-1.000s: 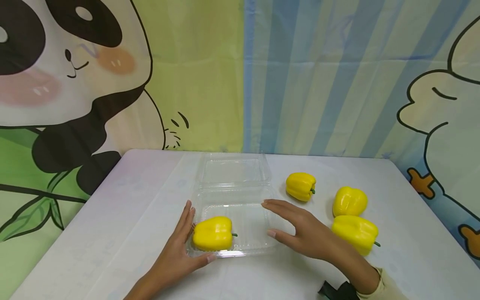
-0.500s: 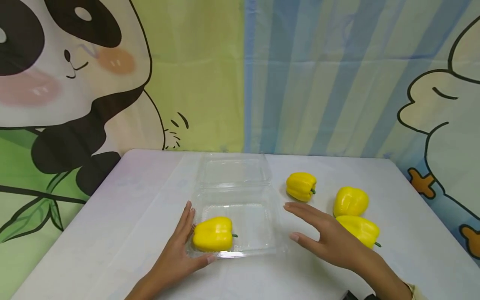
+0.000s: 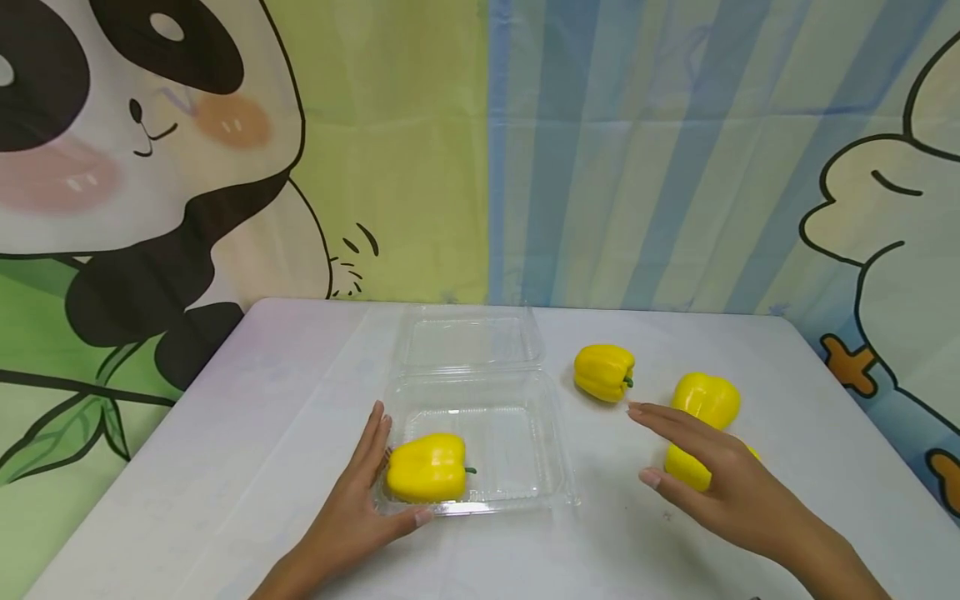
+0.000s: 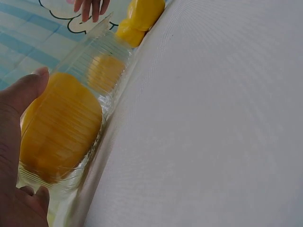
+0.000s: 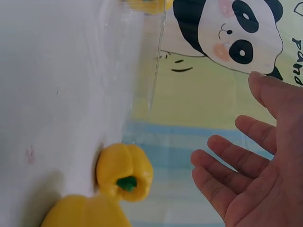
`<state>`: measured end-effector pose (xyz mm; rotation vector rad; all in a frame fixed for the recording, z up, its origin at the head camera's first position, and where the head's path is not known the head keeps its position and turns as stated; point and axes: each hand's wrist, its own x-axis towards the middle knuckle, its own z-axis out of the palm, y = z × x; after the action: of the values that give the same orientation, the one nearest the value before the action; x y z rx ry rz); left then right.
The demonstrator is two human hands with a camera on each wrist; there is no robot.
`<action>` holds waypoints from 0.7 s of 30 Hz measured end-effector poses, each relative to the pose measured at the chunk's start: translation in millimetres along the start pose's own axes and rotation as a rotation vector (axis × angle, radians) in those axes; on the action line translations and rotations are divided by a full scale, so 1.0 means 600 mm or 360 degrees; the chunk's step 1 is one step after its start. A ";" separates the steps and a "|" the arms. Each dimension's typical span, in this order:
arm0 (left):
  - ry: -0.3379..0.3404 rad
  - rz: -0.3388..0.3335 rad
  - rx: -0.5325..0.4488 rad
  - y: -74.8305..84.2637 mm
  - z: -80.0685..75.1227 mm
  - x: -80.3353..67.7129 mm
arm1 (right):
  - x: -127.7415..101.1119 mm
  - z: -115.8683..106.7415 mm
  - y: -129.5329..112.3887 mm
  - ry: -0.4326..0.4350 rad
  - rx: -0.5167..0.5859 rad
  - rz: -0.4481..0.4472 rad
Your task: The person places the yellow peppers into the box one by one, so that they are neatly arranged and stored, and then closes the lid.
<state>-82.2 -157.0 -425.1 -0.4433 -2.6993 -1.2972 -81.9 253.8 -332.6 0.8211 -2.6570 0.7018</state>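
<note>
Bracing the clear clamshell container (image 3: 517,433), your left hand (image 3: 352,500) lies flat against its left wall, fingers straight, thumb along the front rim. One yellow pepper (image 3: 426,468) lies inside at the front-left corner, on its side, long axis left to right, green stem pointing right. Your right hand (image 3: 720,479) hovers spread, grip holding nothing, over the nearest loose pepper (image 3: 684,468). Count: four peppers, one boxed and three on the white tabletop (image 3: 262,433), including the far pepper (image 3: 603,372) and the right pepper (image 3: 705,398); one container, lid open.
</note>
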 end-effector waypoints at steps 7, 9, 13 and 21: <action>0.0001 0.0030 -0.0008 0.001 -0.001 0.000 | -0.021 -0.015 0.020 0.0040 0.0029 0.0048; 0.0000 0.0027 -0.0015 0.001 -0.001 0.000 | -0.029 -0.018 0.026 0.0058 0.0046 0.0065; -0.0009 0.0014 -0.0022 0.002 0.000 0.000 | -0.043 -0.024 0.033 0.0087 0.0105 0.0123; -0.0009 0.0007 -0.0008 0.003 0.000 0.000 | -0.066 -0.020 0.058 0.0118 0.0110 0.0291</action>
<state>-81.7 -156.0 -423.5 -0.4538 -2.6986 -1.3039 -69.5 303.4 -350.7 0.5613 -2.6765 0.8554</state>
